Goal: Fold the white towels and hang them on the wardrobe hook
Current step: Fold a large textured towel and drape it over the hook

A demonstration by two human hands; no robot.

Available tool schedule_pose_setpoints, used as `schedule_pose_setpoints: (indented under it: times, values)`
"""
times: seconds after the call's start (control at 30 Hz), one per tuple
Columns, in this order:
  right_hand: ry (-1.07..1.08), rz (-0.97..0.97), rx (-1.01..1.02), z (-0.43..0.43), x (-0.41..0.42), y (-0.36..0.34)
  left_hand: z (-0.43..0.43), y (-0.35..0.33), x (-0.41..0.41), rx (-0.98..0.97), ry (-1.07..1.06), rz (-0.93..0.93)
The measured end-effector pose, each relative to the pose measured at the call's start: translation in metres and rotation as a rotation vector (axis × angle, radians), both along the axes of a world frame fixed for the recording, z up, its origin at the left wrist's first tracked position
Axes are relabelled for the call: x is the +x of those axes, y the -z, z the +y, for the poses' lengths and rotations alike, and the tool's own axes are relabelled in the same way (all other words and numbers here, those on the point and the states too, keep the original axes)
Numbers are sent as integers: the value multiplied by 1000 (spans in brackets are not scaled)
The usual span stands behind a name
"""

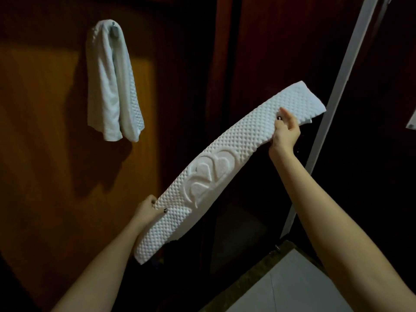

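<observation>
The wardrobe (45, 154) fills the view beyond both hands, its wood brown up and to the left of the left hand and almost black behind the right one. A pale floor (292, 284) lies below the right forearm. A light rail (337, 86) runs aslant just past the right hand, from below the wrist up to the top edge.

The held towel (225, 158), white and dimpled and folded into a long narrow band, stretches between the hands, rising from the left one to the right one. It has a raised double-heart pattern about midway. One short end sticks out above the right hand, and the other hangs past the left hand toward the forearm.

The hung towel (105, 86) is well above the left hand, draped double against the wardrobe.

The hands are far apart. The right hand (286, 134) pinches the band's near edge between thumb and fingers. The left hand (146, 209) grips the band's left edge, fingers curled over it.

The hook (115, 31) shows as a small metal piece at the top fold of the hung towel.
</observation>
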State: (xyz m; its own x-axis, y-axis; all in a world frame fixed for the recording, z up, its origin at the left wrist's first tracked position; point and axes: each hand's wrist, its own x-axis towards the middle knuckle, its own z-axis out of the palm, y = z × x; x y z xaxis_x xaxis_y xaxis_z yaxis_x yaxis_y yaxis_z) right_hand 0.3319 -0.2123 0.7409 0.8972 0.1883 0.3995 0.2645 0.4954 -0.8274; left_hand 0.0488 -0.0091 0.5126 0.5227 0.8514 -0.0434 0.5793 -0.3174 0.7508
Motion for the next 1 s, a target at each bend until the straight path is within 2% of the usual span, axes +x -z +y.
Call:
schedule_pose_setpoints:
  times: [0.07, 0.17, 0.23, 0.3, 0.43, 0.5, 0.57, 0.7, 0.8, 0.93, 1.0]
  values:
    - [-55, -45, -8, 6, -2, -5, -7, 6, 10, -35, -93, -30]
    - [-180, -163, -19, 23, -23, -14, -31, -9, 45, -57, -197, -190]
    - [-242, -277, -86, 35, -39, -15, -55, -29, 74, -156, -269, -304]
    - [-298, -360, -114, 43, -52, -11, -82, -34, 99, -388, -283, -389]
    - [-316, -464, -73, 49, -63, -12, -133, -14, 118, -1057, -111, -564]
    - [-325, -463, -75, 47, -60, -19, -141, 2, 123, -1312, -105, -633]
    - [-357, -437, -76, 42, -52, -25, -143, 15, 123, -1464, -177, -672]
    - [-375, -391, -88, 26, -32, -33, -132, 46, 108, -1519, -273, -597]
    - [-356, -335, -79, 19, -21, -33, -129, 77, 87, -1472, -416, -511]
    - [-374, -266, -58, 16, -13, -29, -145, 114, 62, -1440, -513, -505]
    - [-391, -213, -32, 18, -11, -32, -151, 120, 52, -1480, -590, -593]
